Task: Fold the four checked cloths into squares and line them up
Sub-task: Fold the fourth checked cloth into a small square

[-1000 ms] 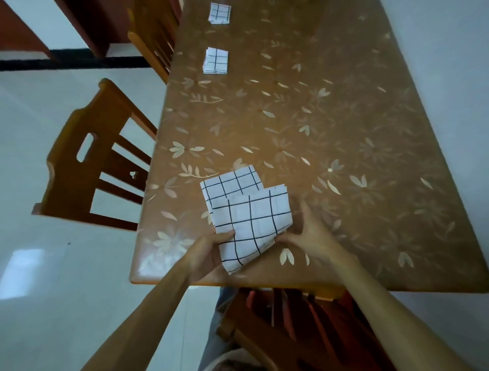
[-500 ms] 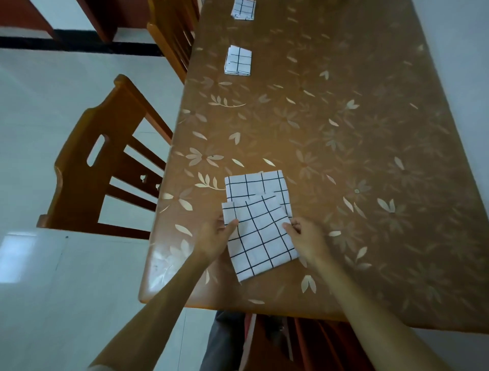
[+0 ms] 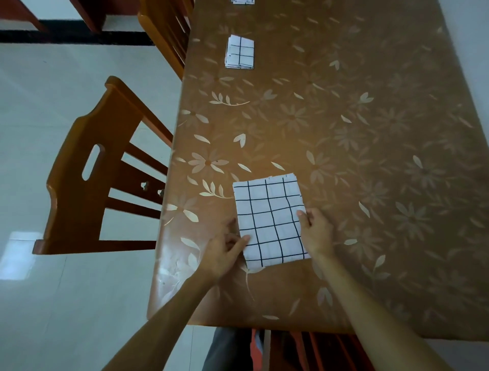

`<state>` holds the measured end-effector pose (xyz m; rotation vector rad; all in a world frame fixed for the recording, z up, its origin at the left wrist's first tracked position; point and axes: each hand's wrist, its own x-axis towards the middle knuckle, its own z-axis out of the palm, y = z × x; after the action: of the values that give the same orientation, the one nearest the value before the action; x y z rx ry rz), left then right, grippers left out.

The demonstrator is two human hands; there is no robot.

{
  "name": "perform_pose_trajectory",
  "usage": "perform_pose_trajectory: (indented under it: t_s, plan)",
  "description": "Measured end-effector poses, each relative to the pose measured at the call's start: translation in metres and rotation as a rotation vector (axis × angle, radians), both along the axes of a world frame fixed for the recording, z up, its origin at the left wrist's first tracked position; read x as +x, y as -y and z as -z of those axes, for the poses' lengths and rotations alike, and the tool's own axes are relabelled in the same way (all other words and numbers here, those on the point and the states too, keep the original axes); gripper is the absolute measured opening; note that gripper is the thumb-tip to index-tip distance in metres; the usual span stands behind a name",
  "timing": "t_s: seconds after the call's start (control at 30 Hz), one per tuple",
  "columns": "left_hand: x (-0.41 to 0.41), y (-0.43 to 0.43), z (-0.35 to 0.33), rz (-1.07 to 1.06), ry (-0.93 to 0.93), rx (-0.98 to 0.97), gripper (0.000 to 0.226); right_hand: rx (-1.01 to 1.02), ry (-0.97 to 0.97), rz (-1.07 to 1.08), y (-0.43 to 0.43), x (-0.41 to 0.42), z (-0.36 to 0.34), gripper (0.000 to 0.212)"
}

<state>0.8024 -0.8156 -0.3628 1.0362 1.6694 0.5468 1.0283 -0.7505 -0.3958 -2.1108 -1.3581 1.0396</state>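
A white checked cloth with black grid lines lies flat on the brown flowered table near its front edge, folded to a tall rectangle with stacked layers showing along its far edge. My left hand pinches its near-left edge, thumb on top. My right hand holds its right edge, thumb lying on the fabric. A small folded checked square sits farther along the table's left side. Another folded square peeks in at the top of the picture.
A wooden chair stands close against the table's left side, and a second chair stands farther back. Another chair's slats show below the front edge. White tiled floor lies to the left.
The upper layer, tilted and off to one side before, now lies squared over the lower layer as one rectangle. Both hands slid to its side edges. The camera moved closer.
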Motion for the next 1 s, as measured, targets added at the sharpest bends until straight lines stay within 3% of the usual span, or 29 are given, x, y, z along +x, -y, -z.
perform_pose_trajectory:
  t_s: [0.13,0.23,0.33,0.43,0.57,0.7,0.77,0.87,1.0]
  plan:
    - [-0.002,-0.003,0.007,0.097,-0.086,0.006,0.027,-0.018,0.047,-0.011,0.000,-0.002,0.004,0.030]
    - [0.000,-0.002,0.014,0.153,-0.142,0.020,0.013,-0.023,0.069,0.003,0.003,0.000,0.005,0.030]
    - [0.005,-0.002,0.011,0.159,-0.176,0.022,0.043,-0.027,0.096,0.004,0.003,-0.004,0.002,0.030]
    - [0.005,0.004,0.011,0.156,-0.099,-0.025,0.053,-0.023,0.113,0.022,0.004,-0.007,0.001,0.030]
    - [0.000,0.016,0.006,0.152,-0.073,-0.152,0.037,-0.011,0.118,0.038,0.006,-0.010,0.001,0.030]
    - [-0.006,0.022,0.015,0.215,-0.202,-0.171,0.038,-0.008,0.138,0.029,0.005,-0.011,0.001,0.032]
    - [-0.005,0.020,0.014,0.209,-0.318,-0.079,0.039,-0.013,0.165,0.002,0.006,-0.011,0.002,0.032]
    - [-0.001,0.012,0.008,0.222,-0.533,0.221,0.044,-0.018,0.178,0.002,0.007,-0.012,0.003,0.031]
    - [0.011,-0.012,0.023,0.487,-0.741,0.530,0.047,-0.017,0.174,0.043,0.006,-0.014,0.005,0.031]
